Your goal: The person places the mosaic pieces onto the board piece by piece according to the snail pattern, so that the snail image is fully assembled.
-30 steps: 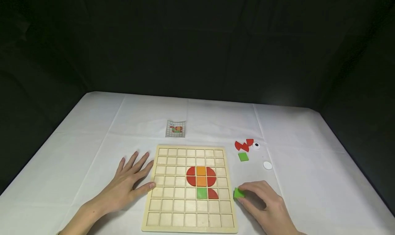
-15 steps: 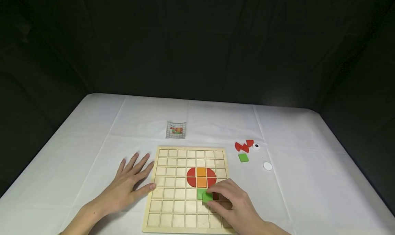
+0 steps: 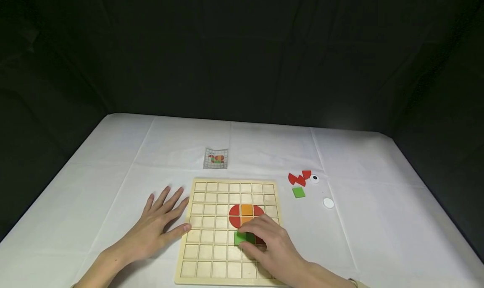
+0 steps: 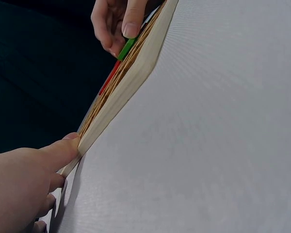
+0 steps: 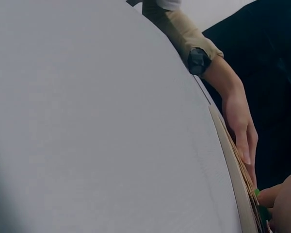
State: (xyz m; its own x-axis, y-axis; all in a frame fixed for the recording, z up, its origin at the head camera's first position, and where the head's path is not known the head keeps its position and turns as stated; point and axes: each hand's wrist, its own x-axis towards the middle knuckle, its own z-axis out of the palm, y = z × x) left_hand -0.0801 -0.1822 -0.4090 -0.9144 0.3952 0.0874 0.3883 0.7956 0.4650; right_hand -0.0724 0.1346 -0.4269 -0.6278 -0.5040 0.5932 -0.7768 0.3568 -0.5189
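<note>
My right hand (image 3: 270, 246) pinches a green square tile (image 3: 239, 238) between thumb and fingers, close over the wooden grid board (image 3: 206, 271). The tile lies over a cell just left of another green tile, which the fingers partly hide. Above it on the board, red quarter-round pieces (image 3: 234, 221) flank two orange squares (image 3: 247, 210). My left hand (image 3: 151, 229) lies flat with fingers spread at the board's left side, its thumb touching the edge. In the left wrist view the held green tile (image 4: 126, 48) tilts just above the board's surface.
Right of the board lie several loose pieces: red quarter-rounds (image 3: 301, 180), a green square (image 3: 298, 192), a white disc with a black dot (image 3: 314, 179) and a plain white disc (image 3: 328, 202). Behind the board is a small picture card (image 3: 215, 158) with a gridded pattern. Dark curtains surround the white-covered table.
My right hand has carried the green tile from beside the board's right edge leftward over the grid, past the green tile lying there. The left hand has stayed in place.
</note>
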